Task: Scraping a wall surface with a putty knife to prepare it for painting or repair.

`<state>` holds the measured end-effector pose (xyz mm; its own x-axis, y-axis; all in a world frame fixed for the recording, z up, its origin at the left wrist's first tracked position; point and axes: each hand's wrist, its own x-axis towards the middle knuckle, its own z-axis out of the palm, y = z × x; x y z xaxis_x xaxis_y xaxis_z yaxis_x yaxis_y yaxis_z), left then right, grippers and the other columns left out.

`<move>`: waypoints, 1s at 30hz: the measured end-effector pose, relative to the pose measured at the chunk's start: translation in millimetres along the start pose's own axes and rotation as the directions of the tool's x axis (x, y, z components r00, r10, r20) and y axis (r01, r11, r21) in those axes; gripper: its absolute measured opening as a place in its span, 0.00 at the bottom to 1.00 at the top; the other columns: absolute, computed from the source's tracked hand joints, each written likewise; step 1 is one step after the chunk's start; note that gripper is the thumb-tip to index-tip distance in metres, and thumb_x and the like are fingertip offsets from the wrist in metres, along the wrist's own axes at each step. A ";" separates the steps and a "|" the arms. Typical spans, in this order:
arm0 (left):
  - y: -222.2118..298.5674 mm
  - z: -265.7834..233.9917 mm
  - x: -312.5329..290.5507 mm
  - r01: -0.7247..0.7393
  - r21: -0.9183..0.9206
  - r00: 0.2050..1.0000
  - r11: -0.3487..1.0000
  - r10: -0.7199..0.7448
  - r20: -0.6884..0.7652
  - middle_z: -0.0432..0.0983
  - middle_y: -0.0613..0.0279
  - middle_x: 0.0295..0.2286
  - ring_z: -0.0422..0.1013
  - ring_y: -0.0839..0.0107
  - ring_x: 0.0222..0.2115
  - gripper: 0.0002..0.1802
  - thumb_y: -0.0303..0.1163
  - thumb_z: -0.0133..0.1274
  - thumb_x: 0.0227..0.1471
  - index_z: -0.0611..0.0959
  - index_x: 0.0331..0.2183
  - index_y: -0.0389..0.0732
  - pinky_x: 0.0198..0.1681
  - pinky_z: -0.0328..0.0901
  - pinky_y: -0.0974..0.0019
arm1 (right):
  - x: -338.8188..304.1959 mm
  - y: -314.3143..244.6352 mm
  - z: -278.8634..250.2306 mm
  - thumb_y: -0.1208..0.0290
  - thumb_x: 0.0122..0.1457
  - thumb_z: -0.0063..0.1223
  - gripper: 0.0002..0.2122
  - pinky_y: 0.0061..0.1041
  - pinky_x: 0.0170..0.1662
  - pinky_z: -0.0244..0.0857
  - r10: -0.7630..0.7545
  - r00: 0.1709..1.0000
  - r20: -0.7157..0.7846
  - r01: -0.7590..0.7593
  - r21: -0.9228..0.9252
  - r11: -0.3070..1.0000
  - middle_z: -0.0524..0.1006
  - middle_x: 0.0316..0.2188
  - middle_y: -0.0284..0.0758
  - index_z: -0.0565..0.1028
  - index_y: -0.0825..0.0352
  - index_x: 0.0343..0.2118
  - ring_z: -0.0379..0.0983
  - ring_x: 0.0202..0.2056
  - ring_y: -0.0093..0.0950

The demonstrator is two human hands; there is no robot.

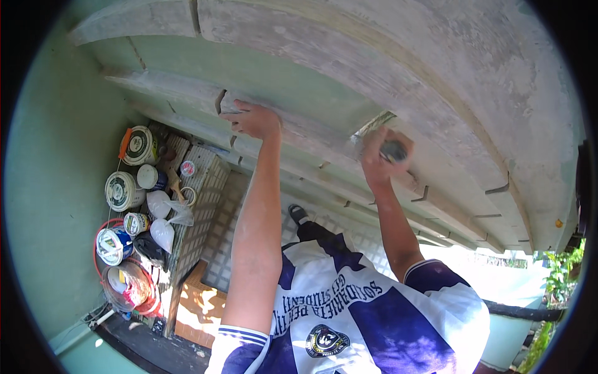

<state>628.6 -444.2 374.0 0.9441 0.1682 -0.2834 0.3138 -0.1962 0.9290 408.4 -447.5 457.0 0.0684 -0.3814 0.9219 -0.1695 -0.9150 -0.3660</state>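
My left hand rests on a long, pale, putty-smeared ledge of the ribbed structure, its fingers curled over the edge beside a dark notch. Further right, my right hand is closed round the dark handle of what looks like a putty knife. Its wide, pale blade lies against the greenish panel just above that ledge. Motion blurs this hand and the handle, so the exact contact of the blade is hard to make out.
Several paint buckets, knotted plastic bags and a red basin crowd a slatted wooden bench on the left. A green wall stands behind them. More ledges run toward the lower right. Tiled floor shows below.
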 end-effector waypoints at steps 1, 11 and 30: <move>-1.1 -0.7 -1.8 -0.002 0.006 1.000 1.000 0.002 0.008 0.59 0.27 0.45 0.62 0.36 0.45 0.39 0.53 0.29 0.62 0.44 0.62 0.33 0.45 0.62 0.45 | -2.5 -3.0 -0.4 0.86 0.55 0.52 0.10 0.19 0.20 0.61 0.031 0.997 -0.067 -0.018 0.190 0.982 0.71 0.21 0.37 0.63 0.68 0.33 0.66 0.19 0.19; -2.9 2.9 -1.9 -0.012 0.036 1.000 0.999 0.012 -0.004 0.58 0.26 0.46 0.62 0.37 0.45 0.40 0.53 0.28 0.62 0.44 0.62 0.33 0.45 0.63 0.45 | -6.9 6.7 1.5 0.85 0.54 0.54 0.10 0.21 0.19 0.61 0.149 0.985 -0.092 -0.035 0.732 0.680 0.71 0.19 0.35 0.63 0.68 0.30 0.65 0.17 0.20; 2.3 0.4 -1.0 0.039 0.014 0.999 0.999 -0.039 -0.022 0.58 0.27 0.47 0.62 0.38 0.46 0.39 0.53 0.29 0.62 0.45 0.62 0.33 0.45 0.64 0.46 | -16.8 17.9 -3.8 0.87 0.54 0.51 0.13 0.21 0.15 0.60 -0.075 0.995 0.064 0.063 0.167 0.984 0.68 0.15 0.35 0.58 0.66 0.32 0.65 0.14 0.21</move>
<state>628.4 -445.2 376.3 0.9288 0.1967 -0.3140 0.3519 -0.2034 0.9137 400.4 -456.9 435.4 0.1436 -0.3196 0.9366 0.0019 -0.9463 -0.3232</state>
